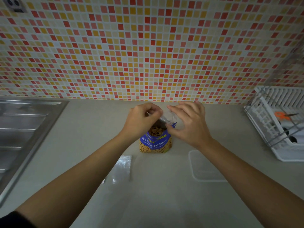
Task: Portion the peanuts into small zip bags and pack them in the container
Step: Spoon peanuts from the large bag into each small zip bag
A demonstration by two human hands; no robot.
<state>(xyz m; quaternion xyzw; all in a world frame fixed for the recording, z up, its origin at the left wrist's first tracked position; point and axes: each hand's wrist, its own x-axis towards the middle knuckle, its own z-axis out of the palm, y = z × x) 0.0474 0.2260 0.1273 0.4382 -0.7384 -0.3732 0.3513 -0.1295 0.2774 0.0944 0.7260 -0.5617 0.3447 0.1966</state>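
A blue salted-peanut bag (pixel 155 142) stands upright and torn open on the counter, with peanuts showing at its mouth. Just above that mouth, both hands hold one small clear zip bag (pixel 169 117). My left hand (pixel 141 120) pinches its left edge and my right hand (pixel 189 124) grips its right side. Whether any peanuts are inside the zip bag cannot be told. A flat stack of clear zip bags (pixel 122 167) lies in front of the peanut bag to the left. A clear plastic container (pixel 205 167) sits at the front right, partly under my right forearm.
A steel sink drainboard (pixel 24 129) fills the left side. A white dish rack (pixel 279 122) with orange-handled scissors (pixel 283 115) stands at the right. The mosaic tiled wall (pixel 148 46) rises close behind the hands.
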